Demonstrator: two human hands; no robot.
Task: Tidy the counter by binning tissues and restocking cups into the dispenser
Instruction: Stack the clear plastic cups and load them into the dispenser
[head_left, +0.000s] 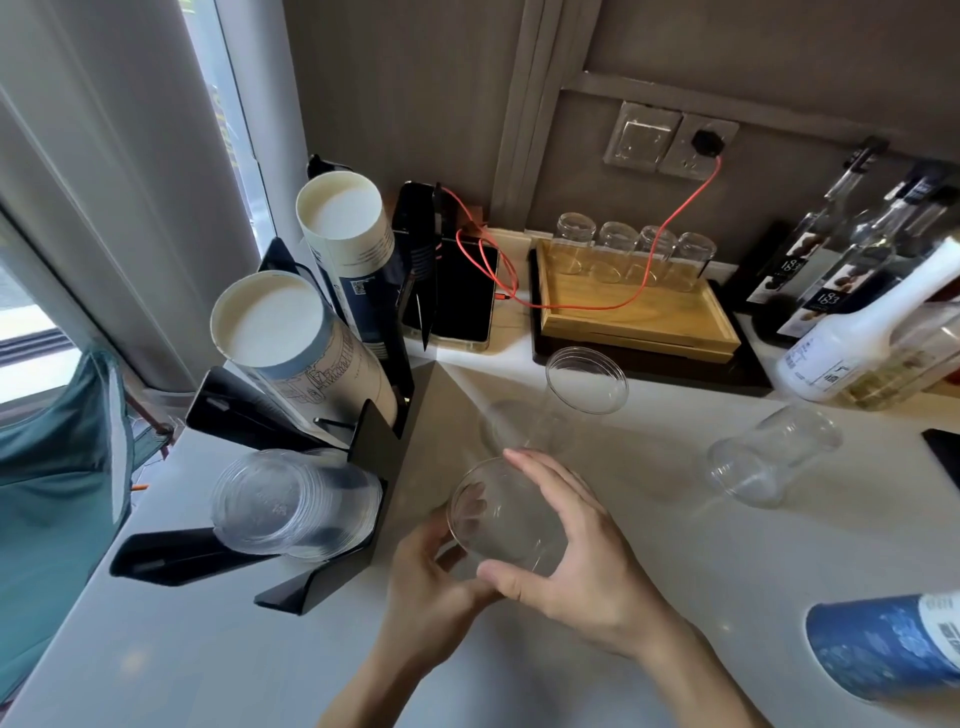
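**Clear Cup Held in Both Hands Beside the Cup Dispenser**

Both hands closed around one clear plastic cup, low and centre over the pale counter. Right hand curled over the cup's side, fingers on top, thumb beneath. Left hand cupping it from below and behind, fingertips visible through the clear wall. Cup tipped on its side, open mouth turned toward the black dispenser just to the left.

In the dispenser's lowest cradle, a lying stack of clear cups, mouths facing the camera. Above it, two tilted sleeves of paper cups: the lower sleeve printed with a line drawing, the upper sleeve behind it and nearer the wall.

Loose on the counter, two more clear cups: one just beyond the hands, tilted with its mouth up and toward the camera; another lying on its side, well apart to the right. At the bottom right edge, a blue patterned paper-cup stack, cut off by the frame.

Against the wall, a wooden tray carrying four upturned glasses. Left of the tray, a phone lying flat with a red cable running up to a wall socket. At far right, a white bottle among several glass bottles.
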